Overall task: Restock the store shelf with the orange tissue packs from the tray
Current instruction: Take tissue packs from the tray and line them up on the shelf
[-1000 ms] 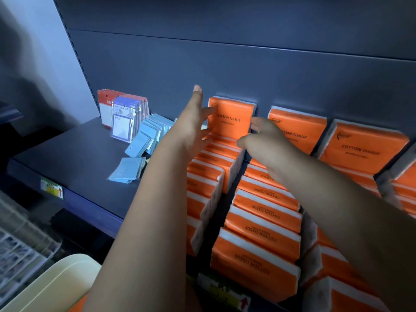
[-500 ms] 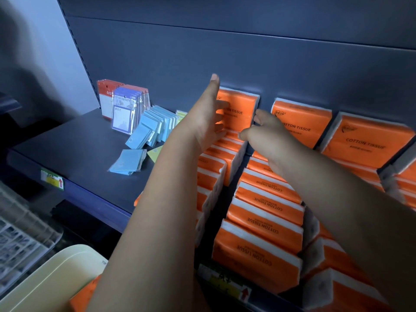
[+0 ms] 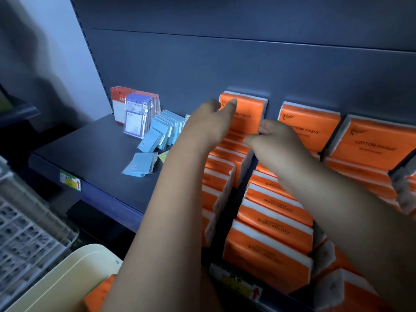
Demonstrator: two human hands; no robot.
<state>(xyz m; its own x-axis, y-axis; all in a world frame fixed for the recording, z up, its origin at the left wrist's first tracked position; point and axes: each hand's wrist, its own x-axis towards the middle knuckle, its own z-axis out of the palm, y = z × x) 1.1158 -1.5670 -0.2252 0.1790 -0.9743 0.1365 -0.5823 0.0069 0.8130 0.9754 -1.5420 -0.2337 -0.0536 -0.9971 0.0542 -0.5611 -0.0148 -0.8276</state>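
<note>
Orange tissue pack (image 3: 247,106): soft, light (est.); grip side edges; left hand (image 3: 207,127) flat on it; right hand (image 3: 276,145) curled, hold unclear.

Left hand (image 3: 206,126), right hand (image 3: 278,144) at pack (image 3: 248,109)

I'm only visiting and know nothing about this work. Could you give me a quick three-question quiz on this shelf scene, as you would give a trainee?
1. True or false: the cream tray is empty.
2. The left hand and right hand are both at the upright pack. Which row of packs does it head? A) leftmost B) second from left C) third from left
3. Fill in: the small packets on the shelf left of that pack are light ____.
Key: 1 false, an orange pack lies in it; 2 A; 3 blue.
</note>
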